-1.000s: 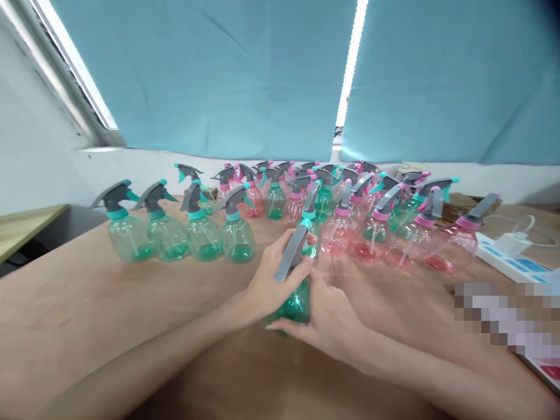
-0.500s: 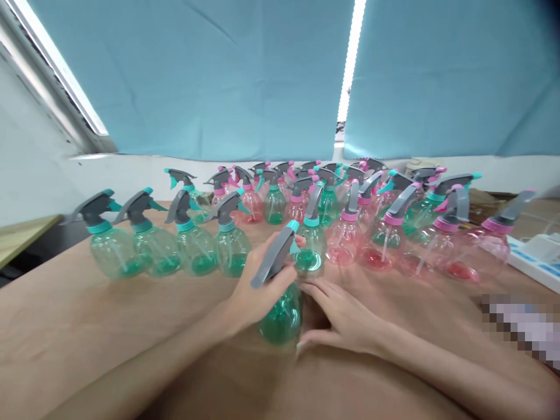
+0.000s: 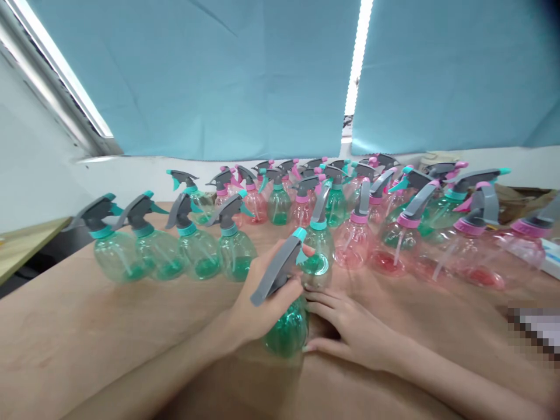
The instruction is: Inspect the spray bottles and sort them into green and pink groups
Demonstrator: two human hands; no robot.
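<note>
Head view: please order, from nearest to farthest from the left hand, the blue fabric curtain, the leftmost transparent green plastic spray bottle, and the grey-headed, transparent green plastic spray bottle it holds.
1. Held green spray bottle: gripped in the left hand.
2. Leftmost green spray bottle: to the hand's left.
3. Blue fabric curtain: behind all the bottles.

Two big blue curtains (image 3: 188,81) hang across the back, with bright white light shining through the thin gap (image 3: 359,52) between them. Below is a white wall (image 3: 144,178). On the left, a shiny metal frame (image 3: 50,79) slants beside more light. A pale wooden tabletop (image 3: 32,239) sits near the big brown table (image 3: 109,326).
</note>
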